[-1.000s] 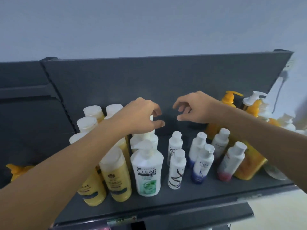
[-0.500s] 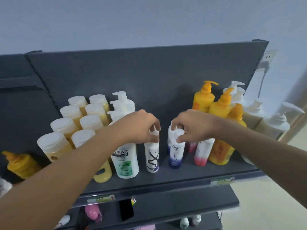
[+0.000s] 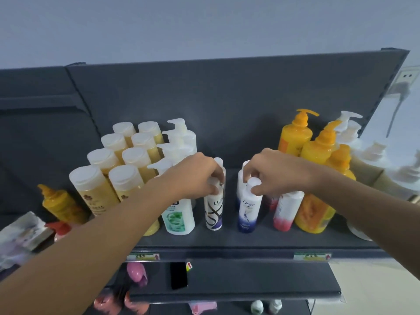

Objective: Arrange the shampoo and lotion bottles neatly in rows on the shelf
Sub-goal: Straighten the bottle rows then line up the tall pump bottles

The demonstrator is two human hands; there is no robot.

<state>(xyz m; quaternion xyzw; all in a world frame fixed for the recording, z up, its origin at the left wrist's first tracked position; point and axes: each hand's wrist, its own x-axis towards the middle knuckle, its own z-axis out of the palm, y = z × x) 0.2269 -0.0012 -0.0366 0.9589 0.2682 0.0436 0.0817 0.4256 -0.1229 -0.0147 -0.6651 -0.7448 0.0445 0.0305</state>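
On the dark grey shelf [image 3: 227, 241] my left hand [image 3: 193, 176] pinches the white cap of the front Lux bottle [image 3: 214, 212], white with black and purple swirls. My right hand [image 3: 270, 173] grips the cap of the front Dove bottle [image 3: 247, 212], white fading to blue. Each has a like bottle behind it, mostly hidden by my hands. A white Clear pump bottle [image 3: 179, 218] stands just left of the Lux bottle. A white bottle with a pink base [image 3: 286, 211] stands right of the Dove bottle.
Several yellow bottles with white caps [image 3: 122, 169] crowd the shelf's left part, white pump bottles [image 3: 179, 139] behind them. Orange pump bottles [image 3: 318, 160] and pale pump bottles [image 3: 372, 160] fill the right. A lower shelf [image 3: 238, 283] carries a black phone [image 3: 179, 275] and pink items.
Both hands came down from mid-air onto bottle caps. The view has tilted down and drawn back, so the lower shelf shows. The Lux and Dove bottles now stand further apart.
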